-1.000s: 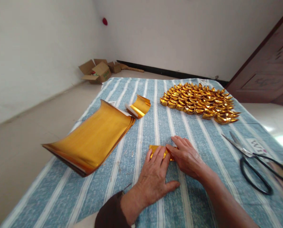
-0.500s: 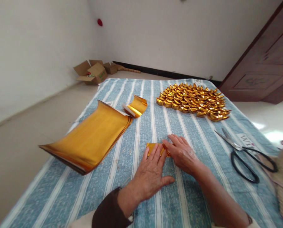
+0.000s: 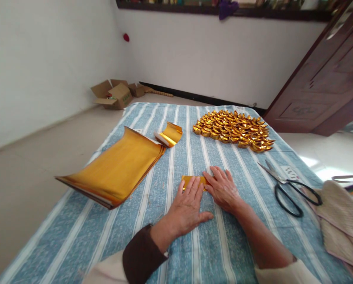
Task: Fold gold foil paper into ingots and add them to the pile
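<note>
A small folded piece of gold foil paper [image 3: 187, 179] lies on the striped cloth in front of me. My left hand [image 3: 184, 209] rests flat across it, fingers stretched forward and thumb out to the side. At the paper's right end is my right hand [image 3: 223, 191], its fingers spread and its thumb side touching the edge. Part of the paper is hidden under the fingers. To the left lies a stack of large gold foil sheets [image 3: 117, 165], curling at the ends. Smaller curled gold sheets [image 3: 172, 135] sit just beyond its far corner.
Many folded gold paper ingots [image 3: 232, 128] stand in rows at the far right. Black-handled scissors [image 3: 282, 180] lie partly open at the right, near a beige folded cloth [image 3: 338, 213]. Blue-and-white striped cloth [image 3: 152, 244] covers the table. An open cardboard box [image 3: 117, 98] is on the floor.
The view has tilted up and turned slightly right, showing a dark ledge above. Both hands stay at the gold paper; the right hand's fingers are spread a little wider.
</note>
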Demonstrator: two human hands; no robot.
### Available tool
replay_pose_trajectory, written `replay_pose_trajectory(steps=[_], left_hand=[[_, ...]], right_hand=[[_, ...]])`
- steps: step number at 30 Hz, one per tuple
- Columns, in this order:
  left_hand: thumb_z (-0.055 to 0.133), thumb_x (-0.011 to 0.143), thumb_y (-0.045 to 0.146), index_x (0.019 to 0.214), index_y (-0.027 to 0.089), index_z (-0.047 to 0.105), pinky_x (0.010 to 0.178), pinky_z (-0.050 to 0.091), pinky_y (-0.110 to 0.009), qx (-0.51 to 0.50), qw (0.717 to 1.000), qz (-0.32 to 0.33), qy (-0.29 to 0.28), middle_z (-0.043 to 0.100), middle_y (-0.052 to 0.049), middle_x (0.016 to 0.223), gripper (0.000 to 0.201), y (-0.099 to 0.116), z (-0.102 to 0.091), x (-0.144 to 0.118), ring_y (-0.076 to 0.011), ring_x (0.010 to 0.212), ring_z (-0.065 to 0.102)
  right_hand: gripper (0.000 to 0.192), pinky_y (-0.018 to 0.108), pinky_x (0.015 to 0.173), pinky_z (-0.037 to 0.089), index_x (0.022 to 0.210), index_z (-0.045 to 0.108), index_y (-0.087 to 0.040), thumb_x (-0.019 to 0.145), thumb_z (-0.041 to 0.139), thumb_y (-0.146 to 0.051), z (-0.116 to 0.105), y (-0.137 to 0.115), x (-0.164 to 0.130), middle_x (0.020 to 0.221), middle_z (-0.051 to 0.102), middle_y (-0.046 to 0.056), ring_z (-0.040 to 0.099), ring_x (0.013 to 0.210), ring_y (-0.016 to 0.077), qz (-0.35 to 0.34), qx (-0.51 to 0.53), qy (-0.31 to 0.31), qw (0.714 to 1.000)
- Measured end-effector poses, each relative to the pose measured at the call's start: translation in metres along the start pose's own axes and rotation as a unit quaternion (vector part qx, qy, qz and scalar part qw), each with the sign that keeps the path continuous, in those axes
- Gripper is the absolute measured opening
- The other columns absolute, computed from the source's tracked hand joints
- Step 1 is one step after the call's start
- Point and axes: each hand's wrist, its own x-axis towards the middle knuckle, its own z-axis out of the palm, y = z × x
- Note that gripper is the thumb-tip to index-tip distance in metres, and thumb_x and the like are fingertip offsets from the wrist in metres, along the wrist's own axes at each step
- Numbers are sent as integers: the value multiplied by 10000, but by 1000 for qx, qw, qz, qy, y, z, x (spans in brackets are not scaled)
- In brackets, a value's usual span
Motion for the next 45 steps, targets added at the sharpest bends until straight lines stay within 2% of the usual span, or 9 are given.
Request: replay_pose_trajectory(steps=[14, 21, 26, 32, 34, 36, 40, 42, 45], left_hand=[[342, 883, 744, 1514, 89, 300, 1180, 127, -547, 2, 1000, -2, 8, 208, -216, 1592, 910, 0, -3, -1, -341, 1488, 155], [425, 880, 712, 1495, 202, 377, 1167, 127, -568, -14, 1000, -14, -18, 177, -187, 1612, 800, 3, -11, -1, -371, 1486, 139], [491, 877, 674, 1487, 249, 387, 1156, 137, -594, -20, 1000, -7, -6, 180, -177, 1613, 750, 2, -11, 0, -374, 1484, 147], [502, 877, 664, 1480, 246, 396, 1152, 152, -607, -29, 1000, 0, 6, 180, -179, 1613, 741, 1, -10, 0, -376, 1481, 157], [529, 867, 655, 1475, 248, 401, 1150, 158, -607, -32, 999, -2, 6, 194, -181, 1610, 743, 0, -10, -1, -379, 1478, 170], [548, 859, 651, 1472, 249, 402, 1148, 161, -610, -36, 999, -1, 14, 209, -184, 1606, 747, 0, -8, -1, -382, 1474, 184], [525, 870, 651, 1497, 260, 344, 1137, 174, -622, -33, 999, 8, 34, 223, -178, 1603, 761, -1, -5, -2, -376, 1471, 201], [524, 872, 645, 1522, 258, 288, 1145, 165, -607, -27, 999, 7, 30, 227, -179, 1602, 793, 0, -5, -2, -371, 1472, 199], [522, 870, 647, 1537, 238, 250, 1151, 147, -596, -18, 1000, 9, 12, 219, -196, 1600, 828, 0, -7, -1, -372, 1478, 175]], right_hand=[[478, 592, 1086, 301, 1341, 562, -249, 897, 603, -420, -7, 10, -1, 1459, 452, 157, 376, 1380, 336, 51, 82, 8, 995], [519, 558, 1077, 340, 1318, 591, -248, 816, 685, -335, -9, 24, -10, 1425, 472, 150, 423, 1343, 332, 118, 124, 29, 985], [528, 536, 1078, 353, 1305, 606, -241, 787, 692, -296, -5, 32, -16, 1402, 490, 142, 455, 1319, 322, 145, 145, 48, 978], [446, 549, 1020, 436, 1213, 663, -201, 781, 649, -311, -2, 54, -30, 1301, 583, 146, 543, 1229, 323, 160, 192, 119, 961], [369, 526, 995, 476, 1160, 681, -170, 825, 591, -295, -8, 49, -33, 1195, 646, 153, 608, 1136, 296, 159, 240, 178, 941], [326, 516, 1015, 473, 1168, 672, -206, 892, 513, -277, -13, 34, -33, 1203, 657, 135, 601, 1163, 273, 119, 261, 248, 926], [379, 509, 1076, 432, 1288, 599, -195, 937, 464, -244, -6, -6, -31, 1338, 595, 148, 518, 1292, 274, -12, 222, 160, 962], [469, 551, 1097, 395, 1360, 529, -143, 921, 520, -306, 5, -18, -32, 1411, 527, 189, 433, 1366, 321, -12, 149, 97, 984], [624, 555, 1139, 332, 1426, 436, -86, 909, 560, -413, 19, -22, -37, 1501, 415, 216, 324, 1431, 342, -11, 85, 57, 995]])
